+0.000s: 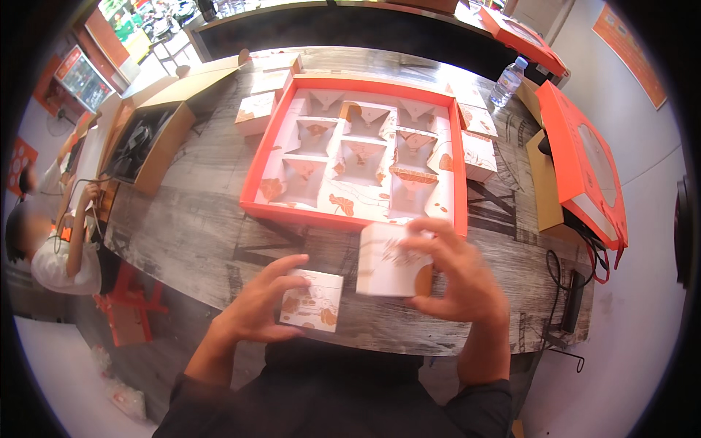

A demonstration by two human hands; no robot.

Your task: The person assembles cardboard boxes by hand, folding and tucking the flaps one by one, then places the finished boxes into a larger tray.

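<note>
My right hand (469,283) grips a small white carton (383,257) with brown print, thumb below and fingers across its upper side. That carton hangs just in front of the near rim of a large red gift box (321,217). To its left, my left hand (254,310) has its thumb and fingers about a second small white carton (321,303), close to the table's front edge. The gift box lies open on the table. Its white printed insert (365,201) has several square recesses with folded flaps, and no cartons show in them. Motion blurs my right hand slightly.
White cartons (255,109) stand left of the gift box, others (478,155) right of it. A water bottle (509,82), a red case (591,171) and cables (558,274) are at right. An open cardboard box (157,146) stands left, near another person (69,255).
</note>
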